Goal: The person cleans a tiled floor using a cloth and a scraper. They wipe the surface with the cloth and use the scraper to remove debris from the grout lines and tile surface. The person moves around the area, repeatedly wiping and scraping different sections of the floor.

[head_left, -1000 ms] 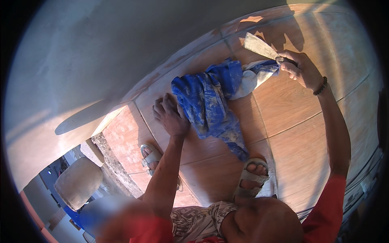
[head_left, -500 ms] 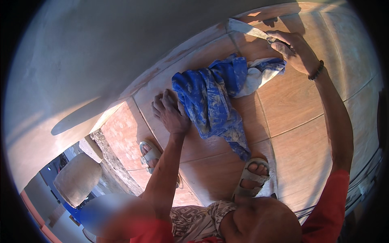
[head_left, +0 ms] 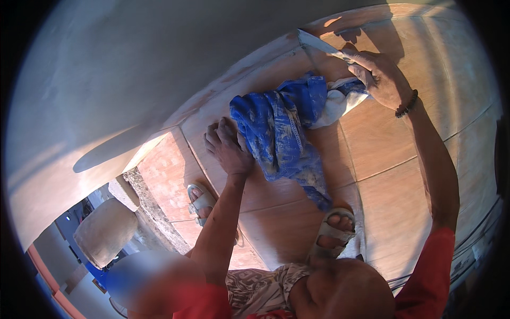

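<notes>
A crumpled blue and white cloth [head_left: 287,135] lies on the tan tiled floor [head_left: 393,175] close to the pale wall [head_left: 133,69]. My left hand [head_left: 228,151] rests flat on the tile, its fingers touching the cloth's left edge. My right hand [head_left: 380,74] is shut on a flat metal scraper blade [head_left: 317,42], whose tip lies along the joint where floor meets wall. A dark bead bracelet circles my right wrist. My right hand is just above the cloth's white end.
My two sandalled feet [head_left: 332,231] stand on the tiles below the cloth. A rough broken tile edge [head_left: 154,212] runs at the left, with a pale sack-like lump [head_left: 103,231] beyond it. Cables [head_left: 478,234] lie at the right rim.
My right hand with the scraper has moved left and up toward the wall joint. The left hand and the cloth have stayed where they were.
</notes>
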Available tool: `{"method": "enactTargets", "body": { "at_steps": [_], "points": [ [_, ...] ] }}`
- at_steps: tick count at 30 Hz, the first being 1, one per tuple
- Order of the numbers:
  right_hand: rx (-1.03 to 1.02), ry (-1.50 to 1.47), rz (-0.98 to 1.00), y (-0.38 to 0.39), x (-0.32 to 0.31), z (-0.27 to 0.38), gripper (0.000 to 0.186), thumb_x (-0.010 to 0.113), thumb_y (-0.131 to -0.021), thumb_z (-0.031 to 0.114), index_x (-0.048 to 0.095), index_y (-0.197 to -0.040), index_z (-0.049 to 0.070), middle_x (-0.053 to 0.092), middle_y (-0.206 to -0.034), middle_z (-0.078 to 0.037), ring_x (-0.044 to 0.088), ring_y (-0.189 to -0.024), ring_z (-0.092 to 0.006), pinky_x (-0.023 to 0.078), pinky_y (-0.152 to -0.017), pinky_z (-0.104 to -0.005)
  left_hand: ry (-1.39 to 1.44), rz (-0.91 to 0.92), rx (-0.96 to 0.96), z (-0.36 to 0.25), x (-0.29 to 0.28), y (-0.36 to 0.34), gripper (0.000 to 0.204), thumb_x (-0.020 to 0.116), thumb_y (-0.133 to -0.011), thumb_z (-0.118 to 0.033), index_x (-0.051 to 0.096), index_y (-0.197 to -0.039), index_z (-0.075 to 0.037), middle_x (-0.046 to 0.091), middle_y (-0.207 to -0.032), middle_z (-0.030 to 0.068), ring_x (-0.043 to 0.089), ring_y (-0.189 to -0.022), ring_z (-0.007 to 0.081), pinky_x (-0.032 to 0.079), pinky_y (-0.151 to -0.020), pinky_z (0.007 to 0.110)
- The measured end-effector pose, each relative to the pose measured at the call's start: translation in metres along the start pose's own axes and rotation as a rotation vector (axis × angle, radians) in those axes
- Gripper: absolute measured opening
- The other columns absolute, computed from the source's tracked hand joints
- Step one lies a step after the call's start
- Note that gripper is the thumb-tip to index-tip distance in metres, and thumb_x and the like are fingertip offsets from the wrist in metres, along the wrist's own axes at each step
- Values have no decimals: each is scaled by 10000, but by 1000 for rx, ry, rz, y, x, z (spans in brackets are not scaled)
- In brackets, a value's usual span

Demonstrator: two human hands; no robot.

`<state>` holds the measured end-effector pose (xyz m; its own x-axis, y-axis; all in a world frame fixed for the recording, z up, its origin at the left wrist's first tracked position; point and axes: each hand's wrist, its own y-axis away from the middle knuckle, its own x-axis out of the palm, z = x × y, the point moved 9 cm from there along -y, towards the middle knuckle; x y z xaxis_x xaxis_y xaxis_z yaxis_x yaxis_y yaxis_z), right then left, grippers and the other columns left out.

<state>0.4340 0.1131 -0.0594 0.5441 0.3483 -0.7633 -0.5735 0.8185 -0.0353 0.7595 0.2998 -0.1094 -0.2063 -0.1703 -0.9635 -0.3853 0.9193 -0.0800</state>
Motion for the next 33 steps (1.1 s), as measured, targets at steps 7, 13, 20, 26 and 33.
{"method": "enactTargets", "body": {
  "at_steps": [7, 13, 20, 26, 33],
  "points": [
    [-13, -82, -56, 12, -9, 1, 289, 586, -961, 115, 629, -1241, 58, 711, -877, -151, 669, -702, -267, 520, -639, -367, -40, -32, 9, 4, -1, 1, 675, 419, -922, -556, 490, -1354, -42, 418, -1375, 214, 339, -1288, 430, 219, -1083, 551],
    [-69, 29, -89, -4, -5, 3, 294, 584, -966, 121, 624, -1255, 87, 694, -831, -152, 640, -646, -223, 492, -600, -362, -35, -8, 20, -1, 0, 0, 705, 396, -923, -592, 486, -1358, -44, 415, -1378, 217, 342, -1286, 427, 217, -1081, 555],
    [60, -44, 4, 5, -4, 2, 295, 605, -948, 104, 638, -1241, 97, 718, -894, -118, 681, -745, -216, 537, -653, -326, -35, -3, -1, 3, -1, 0, 703, 397, -924, -593, 479, -1356, -45, 421, -1372, 209, 346, -1283, 423, 216, -1077, 555],
    [-75, -73, -96, 2, 1, 13, 284, 590, -962, 101, 641, -1239, 67, 708, -805, -108, 653, -660, -218, 521, -611, -326, -34, -10, 16, 0, -1, 0, 680, 406, -929, -570, 478, -1354, -44, 425, -1372, 200, 354, -1277, 417, 233, -1067, 553],
    [-93, -40, -109, 2, -2, 4, 296, 612, -952, 81, 629, -1241, 21, 657, -812, -153, 588, -653, -210, 475, -608, -337, -56, -35, 51, -2, 1, 1, 703, 387, -932, -601, 488, -1342, -40, 431, -1361, 201, 354, -1281, 418, 234, -1066, 556]
  ]
}}
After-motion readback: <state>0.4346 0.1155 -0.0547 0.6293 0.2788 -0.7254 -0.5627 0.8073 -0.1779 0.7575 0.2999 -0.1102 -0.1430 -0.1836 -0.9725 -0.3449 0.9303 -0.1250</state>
